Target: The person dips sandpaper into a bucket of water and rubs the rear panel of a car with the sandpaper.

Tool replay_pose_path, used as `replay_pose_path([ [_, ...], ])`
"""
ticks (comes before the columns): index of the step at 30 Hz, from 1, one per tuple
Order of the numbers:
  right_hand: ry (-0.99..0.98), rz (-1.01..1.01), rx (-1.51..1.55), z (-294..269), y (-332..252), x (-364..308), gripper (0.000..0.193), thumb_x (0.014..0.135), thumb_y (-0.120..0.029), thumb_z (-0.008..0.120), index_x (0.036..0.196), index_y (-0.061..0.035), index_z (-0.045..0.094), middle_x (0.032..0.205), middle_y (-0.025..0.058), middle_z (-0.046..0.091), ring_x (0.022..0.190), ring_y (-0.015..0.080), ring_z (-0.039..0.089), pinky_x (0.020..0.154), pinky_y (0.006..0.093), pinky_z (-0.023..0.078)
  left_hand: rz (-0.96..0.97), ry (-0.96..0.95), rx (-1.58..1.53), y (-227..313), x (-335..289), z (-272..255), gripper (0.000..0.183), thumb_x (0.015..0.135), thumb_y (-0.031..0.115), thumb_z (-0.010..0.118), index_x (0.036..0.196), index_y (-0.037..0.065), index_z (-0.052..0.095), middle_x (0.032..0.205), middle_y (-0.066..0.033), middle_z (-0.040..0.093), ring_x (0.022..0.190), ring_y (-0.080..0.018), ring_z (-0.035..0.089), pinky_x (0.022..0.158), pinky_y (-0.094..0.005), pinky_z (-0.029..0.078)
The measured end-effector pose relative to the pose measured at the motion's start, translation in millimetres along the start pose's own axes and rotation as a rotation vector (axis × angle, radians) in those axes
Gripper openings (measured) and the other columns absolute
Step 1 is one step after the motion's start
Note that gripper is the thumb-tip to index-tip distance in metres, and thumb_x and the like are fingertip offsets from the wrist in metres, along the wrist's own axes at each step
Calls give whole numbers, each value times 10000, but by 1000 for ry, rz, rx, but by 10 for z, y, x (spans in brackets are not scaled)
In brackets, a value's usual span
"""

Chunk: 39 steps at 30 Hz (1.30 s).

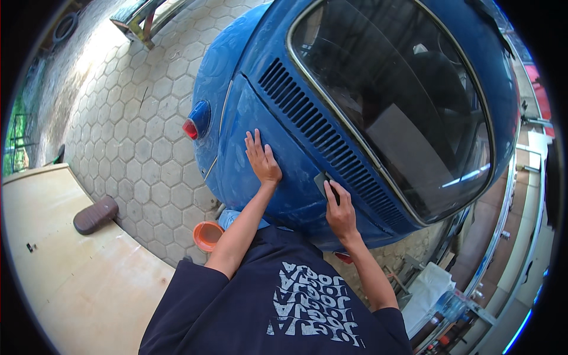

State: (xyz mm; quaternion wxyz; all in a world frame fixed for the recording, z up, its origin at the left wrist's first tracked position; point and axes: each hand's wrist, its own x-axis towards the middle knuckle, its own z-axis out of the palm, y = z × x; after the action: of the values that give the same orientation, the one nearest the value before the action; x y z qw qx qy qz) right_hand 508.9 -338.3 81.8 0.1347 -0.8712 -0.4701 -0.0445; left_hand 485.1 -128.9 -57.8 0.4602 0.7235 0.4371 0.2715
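Note:
The rear of a blue car (254,112) with worn, dull paint fills the middle. My left hand (260,158) lies flat on its rear lid, fingers stretched out, holding nothing. Farther right, my right hand (341,214) grips a dark grey sheet of sandpaper (321,182) and presses it to the lid just below the slotted vents (322,133). Part of the sheet is hidden under the fingers. A red and blue tail light (197,121) stands out on the left fender. Above the vents is the rear window (393,106) in its trim.
An orange bucket (207,235) stands on the hexagonal paving (142,154) by my left side. At the lower left, a pale wooden board (77,254) carries a brown rounded pad (96,215). Metal frames and a white sheet (429,290) lie at the right.

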Motion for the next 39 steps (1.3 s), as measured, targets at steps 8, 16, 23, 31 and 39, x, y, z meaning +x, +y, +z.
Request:
replay_pose_path([
  [8, -143, 102, 74, -1, -95, 82, 483, 848, 48, 585, 1328, 31, 541, 1314, 181, 559, 1181, 348, 572, 983, 396, 489, -16, -32, 10, -19, -91, -19, 547, 993, 312, 360, 1515, 152, 376, 1615, -119, 242, 1498, -340, 171, 1199, -515, 87],
  [16, -253, 92, 88, 367, -510, 1067, 571, 925, -111, 571, 1444, 47, 391, 1413, 240, 489, 1265, 390, 515, 1055, 424, 428, -14, -24, -7, -48, -47, -16, 536, 991, 291, 360, 1508, 148, 391, 1611, -119, 251, 1496, -334, 182, 1201, -502, 89],
  [23, -228, 83, 186, 253, -401, 954, 595, 898, -130, 602, 1448, -7, 412, 1421, 194, 495, 1287, 335, 510, 1056, 397, 429, -18, -26, 17, -53, -79, -42, 526, 996, 254, 334, 1511, 161, 385, 1610, -118, 253, 1494, -333, 186, 1200, -505, 97],
  [31, -152, 31, 184, 177, -286, 743, 621, 876, -169, 641, 1439, -25, 422, 1436, 163, 490, 1273, 327, 521, 1049, 378, 432, 16, -8, 32, -42, -29, 13, 523, 1018, 288, 291, 1521, 169, 366, 1612, -104, 247, 1494, -331, 188, 1198, -513, 109],
  [39, -199, 77, 135, -198, 170, -360, 655, 833, -191, 685, 1430, -58, 449, 1437, 137, 490, 1283, 302, 515, 1071, 369, 424, 28, 26, 9, -71, 24, -20, 531, 1014, 298, 293, 1523, 164, 358, 1611, -116, 249, 1492, -342, 185, 1197, -511, 103],
])
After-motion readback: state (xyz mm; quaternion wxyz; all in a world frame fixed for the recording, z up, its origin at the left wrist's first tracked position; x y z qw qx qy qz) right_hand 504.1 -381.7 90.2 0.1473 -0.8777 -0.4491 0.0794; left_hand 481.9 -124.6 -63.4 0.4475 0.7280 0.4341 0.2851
